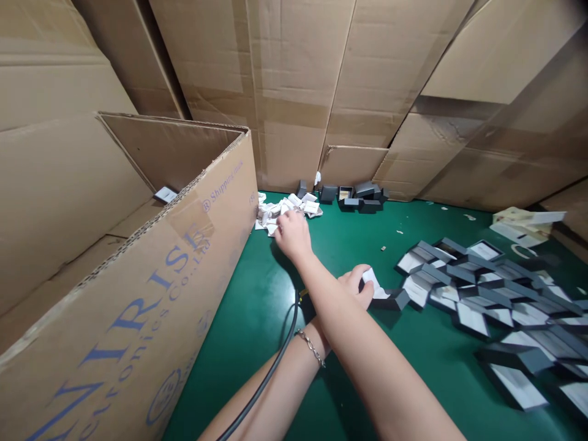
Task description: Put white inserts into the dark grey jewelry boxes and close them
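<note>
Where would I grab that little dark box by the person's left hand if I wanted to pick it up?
Probably take the dark box by its outer walls at the right end, from the near side: the left hand covers the other end, and other boxes crowd its right.

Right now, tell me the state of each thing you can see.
Left hand: gripping small box
Small box: open, white inside showing
Right hand: at white pieces, grip hidden
White pieces: loosely heaped
Carton: open-topped
Boxes at right: many open
Cable: curved
Bracelet: worn, left wrist
</note>
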`<state>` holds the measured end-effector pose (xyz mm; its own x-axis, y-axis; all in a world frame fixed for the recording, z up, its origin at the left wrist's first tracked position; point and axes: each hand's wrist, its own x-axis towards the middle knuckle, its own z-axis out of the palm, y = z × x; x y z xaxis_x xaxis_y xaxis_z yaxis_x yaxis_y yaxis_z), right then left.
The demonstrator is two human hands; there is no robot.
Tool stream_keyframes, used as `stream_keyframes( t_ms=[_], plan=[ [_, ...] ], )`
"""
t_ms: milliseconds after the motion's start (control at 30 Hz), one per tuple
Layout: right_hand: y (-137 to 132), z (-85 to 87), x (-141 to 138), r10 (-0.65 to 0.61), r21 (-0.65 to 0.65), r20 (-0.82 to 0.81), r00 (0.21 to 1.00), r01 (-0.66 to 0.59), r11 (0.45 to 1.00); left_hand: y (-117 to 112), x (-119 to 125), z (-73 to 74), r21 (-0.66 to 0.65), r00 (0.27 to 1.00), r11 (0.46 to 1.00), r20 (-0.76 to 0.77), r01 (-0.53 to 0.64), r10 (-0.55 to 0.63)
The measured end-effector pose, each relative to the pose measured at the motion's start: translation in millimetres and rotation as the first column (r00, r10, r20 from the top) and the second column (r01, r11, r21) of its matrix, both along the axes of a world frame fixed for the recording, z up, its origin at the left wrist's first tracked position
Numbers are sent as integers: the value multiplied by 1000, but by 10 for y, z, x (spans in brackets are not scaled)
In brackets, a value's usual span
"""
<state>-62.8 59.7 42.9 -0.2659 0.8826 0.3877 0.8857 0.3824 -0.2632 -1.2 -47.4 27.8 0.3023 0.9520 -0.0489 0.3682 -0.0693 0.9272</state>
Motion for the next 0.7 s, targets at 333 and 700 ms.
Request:
stream_keyframes(
  t_ms=[333, 700],
  plan=[
    [-140, -100, -14, 43, -200, 192, 981, -4, 980, -65, 56, -62, 167, 1000, 986, -27, 5, 0],
    [-209, -77, -11, 85, -127, 187, 979, -62, 990, -67, 68, -79, 188, 998, 981, -55, 36, -26]
  ],
)
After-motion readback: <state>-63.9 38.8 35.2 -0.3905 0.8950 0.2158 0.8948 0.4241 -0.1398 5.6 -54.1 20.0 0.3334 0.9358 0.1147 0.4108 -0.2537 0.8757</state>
